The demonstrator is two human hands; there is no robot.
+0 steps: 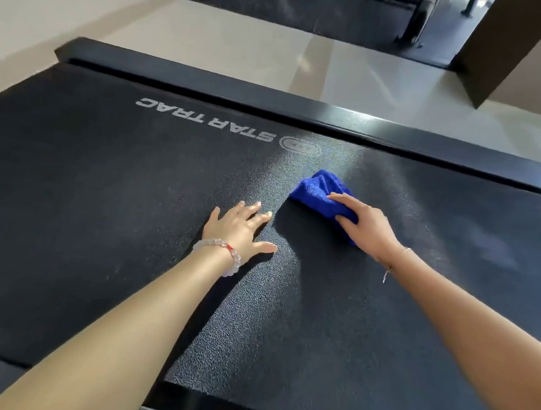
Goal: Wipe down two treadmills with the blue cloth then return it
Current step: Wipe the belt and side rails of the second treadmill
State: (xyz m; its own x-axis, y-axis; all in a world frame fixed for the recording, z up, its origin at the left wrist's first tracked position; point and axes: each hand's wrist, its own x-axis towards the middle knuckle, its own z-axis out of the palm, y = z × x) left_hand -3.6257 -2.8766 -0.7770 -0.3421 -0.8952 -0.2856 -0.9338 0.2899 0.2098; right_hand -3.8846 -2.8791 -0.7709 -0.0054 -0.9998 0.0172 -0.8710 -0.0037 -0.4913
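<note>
A black treadmill belt (103, 199) with white "STAR TRAC" lettering fills most of the view. My right hand (365, 226) presses a bunched blue cloth (320, 189) onto the belt near its far side rail, thumb and fingers curled round the cloth's near part. My left hand (240, 228) lies flat on the belt just left of the cloth, fingers straight and spread, a beaded bracelet on the wrist.
A black side rail (270, 104) runs along the belt's far edge, with pale floor (210, 40) beyond it. Dark rubber matting with gym equipment (416, 26) lies further back, and a dark pillar (504, 51) stands at the upper right.
</note>
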